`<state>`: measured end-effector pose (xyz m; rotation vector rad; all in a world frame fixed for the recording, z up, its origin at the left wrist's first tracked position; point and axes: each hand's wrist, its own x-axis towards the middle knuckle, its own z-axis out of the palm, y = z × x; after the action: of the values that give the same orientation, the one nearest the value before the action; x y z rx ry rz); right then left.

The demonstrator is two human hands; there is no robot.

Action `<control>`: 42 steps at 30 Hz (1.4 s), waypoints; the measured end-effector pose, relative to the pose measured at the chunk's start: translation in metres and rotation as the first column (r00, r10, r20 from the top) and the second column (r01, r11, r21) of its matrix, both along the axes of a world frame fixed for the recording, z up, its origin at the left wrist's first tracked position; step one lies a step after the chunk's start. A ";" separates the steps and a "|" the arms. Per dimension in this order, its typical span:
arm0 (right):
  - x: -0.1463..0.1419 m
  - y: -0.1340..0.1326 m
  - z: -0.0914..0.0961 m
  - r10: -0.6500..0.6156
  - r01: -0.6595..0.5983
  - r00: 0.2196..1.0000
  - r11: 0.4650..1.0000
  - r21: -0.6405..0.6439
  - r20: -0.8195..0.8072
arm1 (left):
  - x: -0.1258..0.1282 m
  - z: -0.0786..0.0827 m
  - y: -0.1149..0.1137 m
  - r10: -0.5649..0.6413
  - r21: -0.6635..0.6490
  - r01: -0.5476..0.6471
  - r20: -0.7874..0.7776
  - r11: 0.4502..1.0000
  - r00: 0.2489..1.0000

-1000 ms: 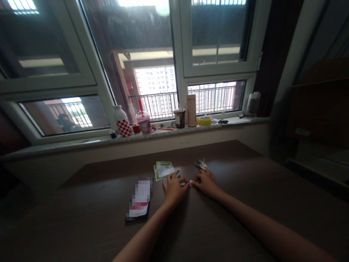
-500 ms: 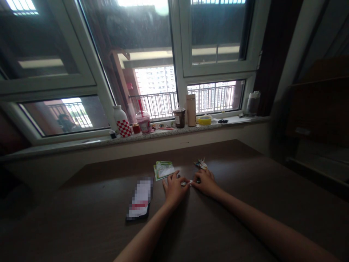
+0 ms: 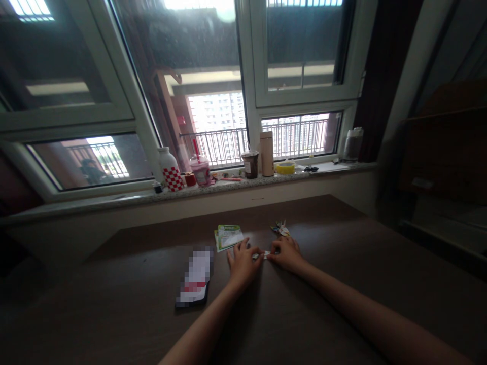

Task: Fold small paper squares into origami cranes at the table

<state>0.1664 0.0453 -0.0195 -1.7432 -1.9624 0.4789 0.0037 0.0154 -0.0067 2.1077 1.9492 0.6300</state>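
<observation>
Low over the brown table (image 3: 125, 284), my left hand (image 3: 245, 261) and my right hand (image 3: 287, 254) face each other. Between their pinched fingertips is a small whitish piece of paper (image 3: 267, 254), gripped at its two ends. My fingers cover part of it, so its full shape is hidden. Just beyond my right hand lies a small heap of crumpled, multicoloured paper bits (image 3: 281, 229). Green-and-white printed packets (image 3: 230, 235) rest flat past my left hand. A phone (image 3: 195, 277) with a blurred screen lies to the left.
On the stone windowsill (image 3: 152, 196) stand a red-checked bottle (image 3: 171, 170), a pink drink cup (image 3: 200, 171), a brown drink cup (image 3: 250, 165), a tan flask (image 3: 267, 154), a roll of yellow tape (image 3: 285, 168) and a clear jug (image 3: 353, 144). A cardboard box (image 3: 445, 152) is at right.
My fingertips have drawn slightly apart, and more of the whitish paper shows between them. The other things have stayed in place.
</observation>
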 end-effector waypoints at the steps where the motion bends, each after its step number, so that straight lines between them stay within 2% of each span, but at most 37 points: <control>1: 0.000 0.000 0.000 -0.010 0.010 1.000 1.000 0.003 -0.003 | 0.000 0.001 0.000 0.001 -0.007 -0.001 -0.003 1.000 1.000; 6: 0.002 0.002 -0.002 -0.020 0.020 1.000 1.000 0.017 -0.022 | -0.001 0.004 -0.002 0.007 -0.034 -0.008 -0.018 0.999 1.000; 19: 0.003 0.009 -0.001 -0.019 0.016 0.998 0.999 -0.051 -0.051 | -0.002 0.002 -0.004 0.002 -0.026 -0.002 -0.023 1.000 1.000; 31: 0.006 0.003 -0.001 0.010 -0.011 0.999 1.000 -0.028 -0.032 | -0.005 0.002 -0.004 -0.021 -0.038 0.019 -0.053 0.999 0.998; 42: 0.005 0.000 -0.004 0.024 -0.022 0.995 1.000 0.019 -0.095 | -0.006 0.001 -0.004 -0.041 0.027 0.040 0.038 0.999 0.998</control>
<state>0.1714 0.0449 -0.0237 -1.6573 -1.9160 0.5409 -0.0026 0.0114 -0.0056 2.1291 1.8833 0.6870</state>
